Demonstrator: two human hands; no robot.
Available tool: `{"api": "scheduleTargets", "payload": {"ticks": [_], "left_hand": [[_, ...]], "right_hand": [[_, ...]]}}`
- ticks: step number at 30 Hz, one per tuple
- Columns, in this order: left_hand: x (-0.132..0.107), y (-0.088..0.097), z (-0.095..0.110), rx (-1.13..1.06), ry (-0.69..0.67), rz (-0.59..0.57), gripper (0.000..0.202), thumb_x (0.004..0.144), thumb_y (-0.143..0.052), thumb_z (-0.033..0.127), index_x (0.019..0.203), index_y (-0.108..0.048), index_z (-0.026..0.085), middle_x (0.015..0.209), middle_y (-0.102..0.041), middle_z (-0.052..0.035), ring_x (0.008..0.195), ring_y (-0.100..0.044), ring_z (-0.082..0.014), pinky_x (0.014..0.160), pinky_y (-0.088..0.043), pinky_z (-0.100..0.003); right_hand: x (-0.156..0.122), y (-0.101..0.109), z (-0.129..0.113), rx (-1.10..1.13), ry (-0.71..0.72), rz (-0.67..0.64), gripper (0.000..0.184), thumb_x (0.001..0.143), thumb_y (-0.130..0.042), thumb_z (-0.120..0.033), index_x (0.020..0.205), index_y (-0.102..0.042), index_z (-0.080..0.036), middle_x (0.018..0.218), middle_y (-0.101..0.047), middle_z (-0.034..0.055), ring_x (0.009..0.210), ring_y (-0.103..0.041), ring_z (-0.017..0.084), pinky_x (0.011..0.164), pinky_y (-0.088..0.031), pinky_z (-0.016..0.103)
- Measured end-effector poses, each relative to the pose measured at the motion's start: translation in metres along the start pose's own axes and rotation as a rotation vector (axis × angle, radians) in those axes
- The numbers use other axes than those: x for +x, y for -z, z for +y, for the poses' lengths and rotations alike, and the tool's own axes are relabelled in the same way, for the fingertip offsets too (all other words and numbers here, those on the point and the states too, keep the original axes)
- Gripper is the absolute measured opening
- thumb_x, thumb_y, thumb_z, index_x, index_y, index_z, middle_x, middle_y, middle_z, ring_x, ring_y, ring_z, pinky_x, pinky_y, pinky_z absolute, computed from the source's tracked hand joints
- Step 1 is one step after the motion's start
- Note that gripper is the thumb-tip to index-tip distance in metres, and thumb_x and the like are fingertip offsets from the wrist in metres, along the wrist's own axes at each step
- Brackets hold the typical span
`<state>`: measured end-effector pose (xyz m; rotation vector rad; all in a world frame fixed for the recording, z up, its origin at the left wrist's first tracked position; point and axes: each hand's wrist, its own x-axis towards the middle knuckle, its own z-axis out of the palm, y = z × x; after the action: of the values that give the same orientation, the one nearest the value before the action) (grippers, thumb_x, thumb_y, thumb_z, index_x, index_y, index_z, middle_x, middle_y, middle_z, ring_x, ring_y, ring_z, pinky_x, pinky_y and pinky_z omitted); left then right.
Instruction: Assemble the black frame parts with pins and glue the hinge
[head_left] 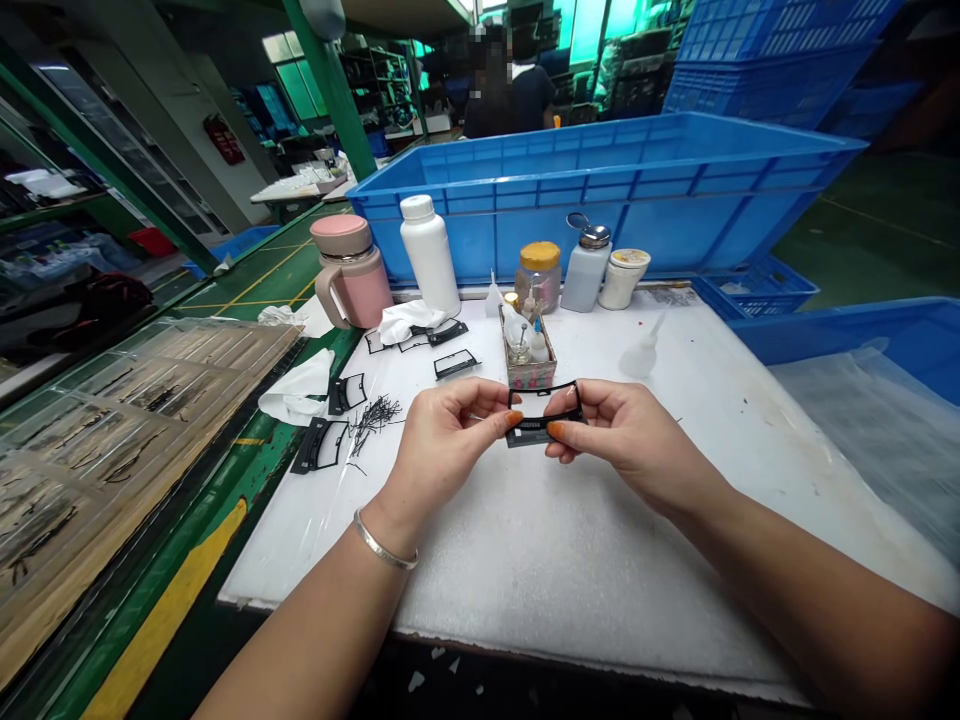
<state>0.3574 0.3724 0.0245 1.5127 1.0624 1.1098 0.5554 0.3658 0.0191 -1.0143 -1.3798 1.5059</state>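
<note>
Your left hand point(442, 430) and right hand point(626, 432), fingertips nearly closed, pinch the black frame point(530, 425) at either end, just nearside of the small box point(531, 377); looks like a steadying step; the next move probably calls for light, even pressure.

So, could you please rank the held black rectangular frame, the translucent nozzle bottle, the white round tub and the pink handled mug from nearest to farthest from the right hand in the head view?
1. Black rectangular frame, in the right hand.
2. Translucent nozzle bottle, just beyond that hand.
3. White round tub, farther back.
4. Pink handled mug, back left.
</note>
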Motion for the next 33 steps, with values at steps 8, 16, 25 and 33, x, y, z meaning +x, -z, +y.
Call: {"api": "scheduleTargets", "payload": {"ticks": [8,16,25,33], "left_hand": [[0.0,-0.001,0.0,0.034,0.016,0.004,0.012,0.077,-0.076,0.022,0.082,-0.07,0.013,0.072,-0.065,-0.0011,0.066,-0.058,-0.0098,0.06,-0.046,-0.019],[0.002,-0.002,0.0,-0.022,0.061,-0.01,0.013,0.076,-0.076,0.022,0.082,-0.07,0.012,0.072,-0.066,-0.0019,0.066,-0.058,-0.0104,0.062,-0.046,-0.02],[0.006,0.002,-0.004,-0.17,0.155,-0.054,0.02,0.073,-0.079,0.025,0.085,-0.071,0.011,0.073,-0.067,-0.0032,0.063,-0.059,-0.0097,0.06,-0.048,-0.02],[0.008,0.007,-0.011,-0.276,0.221,-0.09,0.026,0.072,-0.082,0.03,0.089,-0.072,0.013,0.081,-0.069,-0.0037,0.065,-0.061,-0.009,0.059,-0.051,-0.019]], "right_hand": [[-0.002,0.001,-0.003,-0.09,0.033,0.015,0.008,0.08,-0.069,-0.017,0.083,-0.064,-0.012,0.079,-0.066,0.003,0.065,-0.064,0.012,0.06,-0.051,0.017],[0.0,0.001,-0.003,-0.045,-0.021,0.012,0.017,0.079,-0.075,-0.025,0.086,-0.066,-0.012,0.08,-0.066,0.0046,0.067,-0.065,0.013,0.06,-0.052,0.018],[0.003,0.009,0.005,0.009,-0.099,-0.03,0.037,0.082,-0.077,-0.048,0.091,-0.069,-0.013,0.087,-0.067,0.0075,0.073,-0.069,0.017,0.057,-0.053,0.017],[0.004,0.009,0.002,0.042,-0.157,-0.003,0.048,0.078,-0.076,-0.057,0.086,-0.073,-0.01,0.074,-0.068,0.0117,0.056,-0.063,0.014,0.048,-0.048,0.016]]}}
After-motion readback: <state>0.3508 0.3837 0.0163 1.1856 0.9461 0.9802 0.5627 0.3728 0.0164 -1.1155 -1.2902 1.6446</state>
